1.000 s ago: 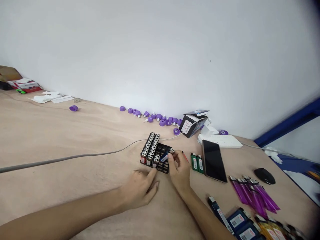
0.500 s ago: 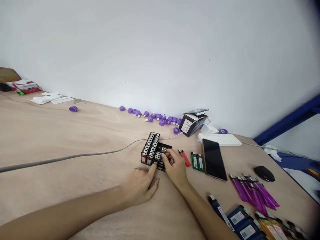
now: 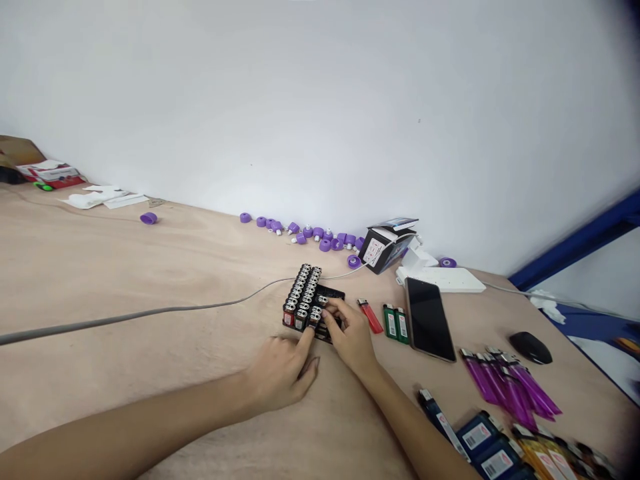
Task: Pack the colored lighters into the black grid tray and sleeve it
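Note:
Several lighters (image 3: pixel 305 293) stand upright in packed rows in a black tray (image 3: pixel 325 337), their metal tops facing up. My right hand (image 3: pixel 353 337) pinches a lighter (image 3: pixel 323 302) at the tray's right part, thumb and fingers around it; its body is mostly hidden. With its index finger, my left hand (image 3: pixel 283 370) touches the front lighter of the third row (image 3: pixel 315 317). The left thumb stays apart and that hand grips nothing. Just right of the tray lie a red lighter (image 3: pixel 370 316) and two green lighters (image 3: pixel 396 324).
A phone (image 3: pixel 430 319), a mouse (image 3: pixel 531 347) and purple lighters (image 3: pixel 510 383) lie to the right, with blue lighters (image 3: pixel 487 447) nearer. Along the wall are purple caps (image 3: pixel 319 233), a black box (image 3: pixel 385 247) and a white power strip (image 3: pixel 457 280). A grey cable (image 3: pixel 165 310) runs behind the tray.
The lighter in my right hand has shifted slightly left, closer to the filled rows. My left hand stays nearly where it was, index finger at the same front lighter.

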The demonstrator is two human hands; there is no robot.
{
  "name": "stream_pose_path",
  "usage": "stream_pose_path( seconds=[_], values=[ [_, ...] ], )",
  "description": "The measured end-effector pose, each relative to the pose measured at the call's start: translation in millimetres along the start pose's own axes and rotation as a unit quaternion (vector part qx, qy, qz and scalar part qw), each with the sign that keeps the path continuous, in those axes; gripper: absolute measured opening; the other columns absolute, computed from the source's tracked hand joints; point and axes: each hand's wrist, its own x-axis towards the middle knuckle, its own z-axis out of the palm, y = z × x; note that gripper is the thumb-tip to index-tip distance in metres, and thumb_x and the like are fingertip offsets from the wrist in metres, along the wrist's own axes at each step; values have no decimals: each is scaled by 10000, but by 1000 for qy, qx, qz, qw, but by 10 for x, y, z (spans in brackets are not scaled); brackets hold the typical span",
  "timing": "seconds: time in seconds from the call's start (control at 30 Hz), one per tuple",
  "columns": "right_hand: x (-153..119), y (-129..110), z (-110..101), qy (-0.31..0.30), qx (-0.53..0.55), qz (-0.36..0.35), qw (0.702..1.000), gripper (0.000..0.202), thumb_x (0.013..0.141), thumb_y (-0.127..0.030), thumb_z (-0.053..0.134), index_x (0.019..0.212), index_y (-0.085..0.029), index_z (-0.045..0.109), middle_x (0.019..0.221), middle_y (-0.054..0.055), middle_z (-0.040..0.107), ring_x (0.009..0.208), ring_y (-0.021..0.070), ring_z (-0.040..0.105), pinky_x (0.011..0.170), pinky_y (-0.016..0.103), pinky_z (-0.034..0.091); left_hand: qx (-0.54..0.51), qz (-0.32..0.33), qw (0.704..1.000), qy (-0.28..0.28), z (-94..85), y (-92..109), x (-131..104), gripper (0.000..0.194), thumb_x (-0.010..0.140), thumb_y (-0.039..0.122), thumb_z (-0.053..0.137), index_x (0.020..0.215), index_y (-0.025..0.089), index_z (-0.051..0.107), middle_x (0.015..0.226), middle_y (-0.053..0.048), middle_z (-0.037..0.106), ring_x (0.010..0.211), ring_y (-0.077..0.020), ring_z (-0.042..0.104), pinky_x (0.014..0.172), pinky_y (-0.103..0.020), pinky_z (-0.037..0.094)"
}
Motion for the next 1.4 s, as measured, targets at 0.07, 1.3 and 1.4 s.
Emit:
stream_pose_path(
  seconds=[0.07, 1.3, 1.4],
  values=[
    [-1, -3, -1, -3, 4, -1, 1000, 182, 913, -234, 538, 1020, -152, 661, 798, 45, 737, 709, 183, 694, 666, 271, 542, 2, 0, 1000, 0, 4, -1, -4, 321, 961, 323, 357, 1212, 124, 356, 796, -81, 706, 671, -282, 686, 559, -359, 477],
    [-197, -131, -99, 12, -80, -77, 994, 263, 916, -93, 418, 988, -178, 656, 874, 81, 706, 829, 221, 656, 731, 338, 531, -4, 67, 998, 19, 19, 5, -6, 173, 950, 296, 367, 929, 178, 492, 766, -78, 672, 649, -243, 653, 590, -343, 476],
    [-475, -244, -288, 7, -145, -134, 980, 291, 904, -68, 428, 1082, -180, 629, 874, 83, 691, 812, 229, 633, 747, 363, 523, -11, 115, 993, 20, 22, 15, -7, 184, 957, 282, 358, 889, 186, 500, 701, -61, 648, 603, -226, 630, 590, -338, 464]
  ],
)
